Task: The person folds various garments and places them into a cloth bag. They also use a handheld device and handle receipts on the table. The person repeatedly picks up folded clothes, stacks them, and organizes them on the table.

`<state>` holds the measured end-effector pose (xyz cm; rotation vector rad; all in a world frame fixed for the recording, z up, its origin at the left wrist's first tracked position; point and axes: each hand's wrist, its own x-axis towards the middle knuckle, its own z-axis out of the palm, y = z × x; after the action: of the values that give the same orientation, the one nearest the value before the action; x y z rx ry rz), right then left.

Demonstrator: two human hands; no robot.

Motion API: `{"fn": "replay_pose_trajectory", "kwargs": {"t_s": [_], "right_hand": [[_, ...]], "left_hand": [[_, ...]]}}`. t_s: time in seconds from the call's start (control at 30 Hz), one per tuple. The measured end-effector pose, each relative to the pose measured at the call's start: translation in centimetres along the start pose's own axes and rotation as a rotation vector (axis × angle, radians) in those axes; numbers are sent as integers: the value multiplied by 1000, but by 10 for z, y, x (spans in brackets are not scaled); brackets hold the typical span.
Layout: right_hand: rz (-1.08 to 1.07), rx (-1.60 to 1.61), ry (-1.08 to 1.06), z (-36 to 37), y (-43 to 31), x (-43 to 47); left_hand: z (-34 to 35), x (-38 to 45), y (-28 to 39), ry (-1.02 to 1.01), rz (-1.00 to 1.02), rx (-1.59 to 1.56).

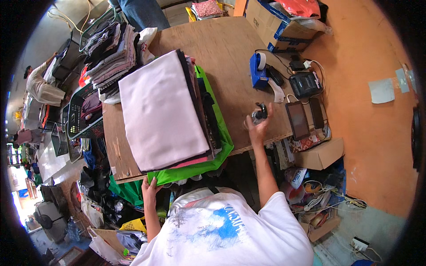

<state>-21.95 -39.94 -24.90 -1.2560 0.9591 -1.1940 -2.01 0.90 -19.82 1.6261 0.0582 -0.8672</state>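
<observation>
At the front edge of the table, my left hand (150,189) pinches the corner of a bright green plastic or fabric bag (186,175). The bag lies under a stack of folded cloth, and its edge shows along the right side too. A pale pink folded cloth (163,113) tops the stack, with black, pink and dark layers below. To the right of the stack, my right hand (259,128) is raised over the tabletop. It holds a small clear object with a black part (259,114), too blurred to name exactly.
The plywood table (206,40) also bears a tall pile of folded clothes (113,63), a blue tape dispenser (259,71), a black device (304,84) and a tablet (297,119). Green plastic baskets (85,113) stand left. An orange wall (359,133) bounds the right. Other people are farther off.
</observation>
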Motion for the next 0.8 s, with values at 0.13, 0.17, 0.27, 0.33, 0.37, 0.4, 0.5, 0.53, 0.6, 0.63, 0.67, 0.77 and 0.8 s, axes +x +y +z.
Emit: {"fn": "replay_pose_trajectory", "kwargs": {"t_s": [0.13,0.17,0.27,0.33,0.37,0.4,0.5,0.53,0.6,0.63,0.67,0.77,0.8], "right_hand": [[-241,-271,51,-7,10,42],[-233,-273,41,-7,11,49],[-175,-212,-11,-6,8,58],[-274,-355,-32,-5,5,56],[-252,-353,-52,-7,3,54],[-267,-352,-59,-8,2,51],[-291,-380,-76,-20,-2,44],[-268,-415,-77,-28,-4,42],[-192,-514,-29,-49,-11,32],[-83,-579,31,-60,-15,28],[-52,-540,66,-70,-20,24],[61,-580,164,-99,-34,10],[53,-576,205,-105,-37,9]], "left_hand": [[-8,-5,-15,23,73,116],[-12,-1,-9,25,-8,250],[-22,-4,44,47,184,1300],[-11,-14,97,404,245,1183],[3,-9,128,427,677,974],[19,-16,153,404,809,897],[84,-23,200,291,1072,634],[107,-19,205,231,1183,748],[137,-14,209,97,1139,1015],[149,-11,208,41,1007,1180],[159,-8,204,-14,783,1583],[167,-17,204,44,800,1669],[170,-24,203,16,963,1423]]}}
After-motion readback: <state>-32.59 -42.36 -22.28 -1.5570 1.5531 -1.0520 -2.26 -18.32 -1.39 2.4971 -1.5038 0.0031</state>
